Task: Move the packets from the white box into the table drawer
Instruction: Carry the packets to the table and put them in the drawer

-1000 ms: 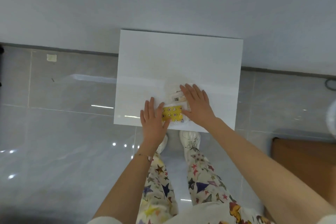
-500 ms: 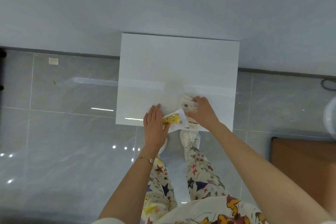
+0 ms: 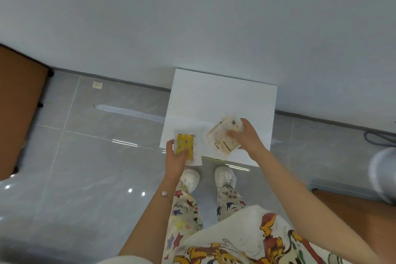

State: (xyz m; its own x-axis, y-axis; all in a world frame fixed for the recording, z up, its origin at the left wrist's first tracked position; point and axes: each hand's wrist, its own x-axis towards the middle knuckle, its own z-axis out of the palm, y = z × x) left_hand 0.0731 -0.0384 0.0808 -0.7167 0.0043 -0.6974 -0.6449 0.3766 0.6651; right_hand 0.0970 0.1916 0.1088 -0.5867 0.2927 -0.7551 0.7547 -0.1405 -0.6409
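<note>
- Head view: the left hand (image 3: 174, 159) grips a flat yellow patterned packet (image 3: 185, 144) sealed in a clear, white-edged wrapper. The thumb lies across its lower face, and the packet hangs over the near-left corner of a white square surface (image 3: 214, 96).
- The right hand (image 3: 249, 138) grips a pale beige printed packet (image 3: 220, 139), fingers curled over its right side. It sits tilted above the surface's near edge.
- I cannot tell whether that white surface is the box or the table top, and no drawer shows.
- Judged step: both packets are in hand, so this is the carry toward the drawer.
- The next move likely calls for one free hand to pull the drawer open, which means gathering both packets into a single grip.
- A brown wooden panel (image 3: 19, 103) stands at the left on the grey tiled floor (image 3: 96, 156).
</note>
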